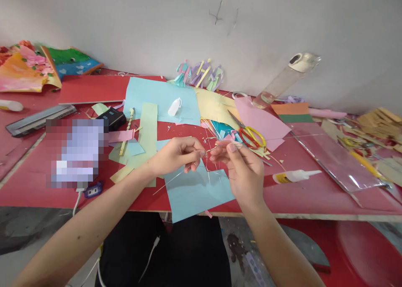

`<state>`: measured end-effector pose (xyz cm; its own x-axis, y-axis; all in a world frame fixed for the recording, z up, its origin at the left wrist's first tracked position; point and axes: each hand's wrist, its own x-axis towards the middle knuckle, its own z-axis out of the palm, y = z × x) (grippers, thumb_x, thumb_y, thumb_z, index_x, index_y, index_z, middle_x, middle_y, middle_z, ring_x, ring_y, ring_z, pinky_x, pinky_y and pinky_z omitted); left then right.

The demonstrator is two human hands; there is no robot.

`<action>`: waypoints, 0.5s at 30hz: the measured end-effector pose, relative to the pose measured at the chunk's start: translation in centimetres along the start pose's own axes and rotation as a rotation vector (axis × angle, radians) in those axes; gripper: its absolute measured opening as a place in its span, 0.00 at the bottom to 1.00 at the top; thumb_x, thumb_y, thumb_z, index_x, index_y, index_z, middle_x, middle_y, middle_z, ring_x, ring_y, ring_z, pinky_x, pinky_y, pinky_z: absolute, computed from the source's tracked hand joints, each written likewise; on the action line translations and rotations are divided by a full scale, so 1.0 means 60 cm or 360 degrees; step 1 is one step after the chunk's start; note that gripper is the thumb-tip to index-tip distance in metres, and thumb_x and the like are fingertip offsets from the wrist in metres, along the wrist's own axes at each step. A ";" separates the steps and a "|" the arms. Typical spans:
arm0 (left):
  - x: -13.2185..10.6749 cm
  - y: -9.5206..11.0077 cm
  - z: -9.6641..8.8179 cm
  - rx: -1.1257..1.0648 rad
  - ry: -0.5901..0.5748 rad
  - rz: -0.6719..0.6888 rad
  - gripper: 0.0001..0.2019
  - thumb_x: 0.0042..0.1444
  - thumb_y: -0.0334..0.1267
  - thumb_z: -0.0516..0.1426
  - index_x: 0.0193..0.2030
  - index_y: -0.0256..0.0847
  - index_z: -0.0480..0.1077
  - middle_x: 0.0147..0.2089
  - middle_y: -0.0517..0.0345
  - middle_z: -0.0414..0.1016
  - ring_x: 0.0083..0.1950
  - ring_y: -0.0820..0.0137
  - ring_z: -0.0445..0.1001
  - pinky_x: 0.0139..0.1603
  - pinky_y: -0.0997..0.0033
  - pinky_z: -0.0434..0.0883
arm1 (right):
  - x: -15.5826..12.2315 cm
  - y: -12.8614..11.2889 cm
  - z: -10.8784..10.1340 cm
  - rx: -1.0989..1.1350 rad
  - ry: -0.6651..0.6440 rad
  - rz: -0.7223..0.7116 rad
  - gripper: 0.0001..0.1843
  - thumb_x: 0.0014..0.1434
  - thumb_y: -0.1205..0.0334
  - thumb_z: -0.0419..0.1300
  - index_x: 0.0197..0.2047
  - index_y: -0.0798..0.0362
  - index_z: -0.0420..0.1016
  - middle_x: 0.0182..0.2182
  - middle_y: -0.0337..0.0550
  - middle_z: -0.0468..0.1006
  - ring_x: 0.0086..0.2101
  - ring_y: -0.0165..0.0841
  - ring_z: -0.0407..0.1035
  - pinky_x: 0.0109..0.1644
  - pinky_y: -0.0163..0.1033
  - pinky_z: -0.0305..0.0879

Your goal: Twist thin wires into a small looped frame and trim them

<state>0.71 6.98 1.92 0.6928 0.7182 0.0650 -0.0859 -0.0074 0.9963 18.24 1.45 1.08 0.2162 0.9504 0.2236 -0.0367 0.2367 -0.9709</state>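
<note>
Over a sheet of light blue paper (199, 199), my two hands meet at a small frame of thin pale wire (207, 172). My left hand (180, 154) pinches it between thumb and fingertips, and a long straight strand slants down to the left below that hand. From the other side my right hand (243, 170) is closed on the wire, with thumb against fingers. Thin strands hang between the hands; how they join is too fine to make out. Just behind my right hand lie scissors (253, 137) with yellow and red handles.
A glue bottle (292, 176) lies right of my right hand, a small white bottle (174, 107) on the blue paper behind. A tilted water bottle (281, 82) leans at the wall near paper figures (201, 73). Left are a blurred-out object (80, 149) and a harmonica (40, 119).
</note>
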 end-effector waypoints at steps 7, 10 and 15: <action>-0.002 0.000 -0.004 0.0126 -0.0039 -0.0046 0.04 0.60 0.30 0.54 0.33 0.36 0.68 0.19 0.67 0.68 0.18 0.82 0.62 0.20 0.83 0.64 | 0.005 -0.002 -0.006 0.0127 -0.0032 0.0132 0.11 0.61 0.60 0.58 0.33 0.52 0.81 0.28 0.42 0.81 0.28 0.32 0.75 0.34 0.39 0.74; -0.002 0.001 -0.004 0.0200 -0.0059 -0.0071 0.04 0.59 0.30 0.54 0.33 0.36 0.67 0.20 0.67 0.68 0.19 0.83 0.62 0.21 0.83 0.63 | 0.009 -0.005 -0.010 0.0182 -0.0076 0.0220 0.12 0.59 0.61 0.57 0.32 0.52 0.82 0.29 0.43 0.81 0.28 0.32 0.75 0.33 0.39 0.73; -0.001 -0.001 -0.004 0.0290 -0.0088 -0.0076 0.03 0.57 0.28 0.54 0.34 0.36 0.67 0.20 0.67 0.68 0.19 0.83 0.62 0.21 0.82 0.63 | 0.015 -0.007 -0.013 0.0288 -0.0127 0.0461 0.12 0.54 0.61 0.57 0.33 0.52 0.82 0.26 0.42 0.79 0.28 0.31 0.73 0.33 0.38 0.72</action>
<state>0.51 7.09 1.83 0.7315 0.6816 0.0156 0.0757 -0.1038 0.9917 19.25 2.06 1.66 0.0947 0.9945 -0.0457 -0.2592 -0.0197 -0.9656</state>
